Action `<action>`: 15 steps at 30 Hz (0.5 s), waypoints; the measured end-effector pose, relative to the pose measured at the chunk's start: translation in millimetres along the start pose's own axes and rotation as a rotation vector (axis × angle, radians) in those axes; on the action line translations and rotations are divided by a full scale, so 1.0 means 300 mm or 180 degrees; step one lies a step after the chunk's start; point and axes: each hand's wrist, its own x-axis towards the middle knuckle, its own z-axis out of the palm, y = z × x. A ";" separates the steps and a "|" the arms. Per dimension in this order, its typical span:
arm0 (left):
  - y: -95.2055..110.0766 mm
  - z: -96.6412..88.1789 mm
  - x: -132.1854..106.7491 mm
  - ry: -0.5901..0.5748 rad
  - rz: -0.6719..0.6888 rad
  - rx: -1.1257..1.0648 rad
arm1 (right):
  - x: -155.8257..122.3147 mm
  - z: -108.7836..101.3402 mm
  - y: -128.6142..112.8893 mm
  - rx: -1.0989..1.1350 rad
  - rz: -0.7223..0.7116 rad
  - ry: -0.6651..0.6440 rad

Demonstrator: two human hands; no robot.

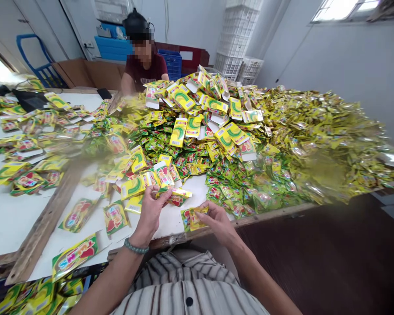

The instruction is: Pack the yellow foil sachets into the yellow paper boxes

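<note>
My left hand (pixel 153 209) is closed on a small yellow, green and red printed carton (pixel 175 196), pinched between thumb and fingers above the white table. To its right, my right hand (pixel 216 221) pinches small sachets, a yellow sachet (pixel 198 218) with a green edge showing at its left. Just beyond my hands rises a heap of green sachets (pixel 230 183), with yellow cartons (pixel 184 98) piled on top. Several of those cartons have white flaps standing out. Loose cartons (pixel 115 217) lie flat beside my left forearm.
A large mound of yellow sachets (pixel 315 135) covers the table's right side. Wooden strips (pixel 42 225) border the table sections. Across the table sits a person (pixel 144 65) in a dark red shirt. White crates (pixel 238 35) stand stacked behind. Below the front left edge, a container holds cartons (pixel 36 295).
</note>
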 end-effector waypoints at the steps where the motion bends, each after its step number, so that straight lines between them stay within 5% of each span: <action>1: -0.006 0.010 -0.004 -0.0048 -0.0158 -0.0076 | -0.005 0.000 0.001 0.0008 0.0011 -0.0039; 8: -0.071 -0.014 -0.022 -0.0553 -0.0956 0.0649 | 0.063 -0.053 0.063 -0.0149 -0.0184 0.0657; 13: -0.081 -0.037 -0.020 -0.0367 -0.0725 0.0462 | 0.105 -0.091 0.044 0.0006 -0.0599 0.1443; 15: -0.079 -0.036 -0.028 -0.0413 -0.0492 0.0429 | 0.112 -0.098 0.027 -0.0108 -0.0591 0.1438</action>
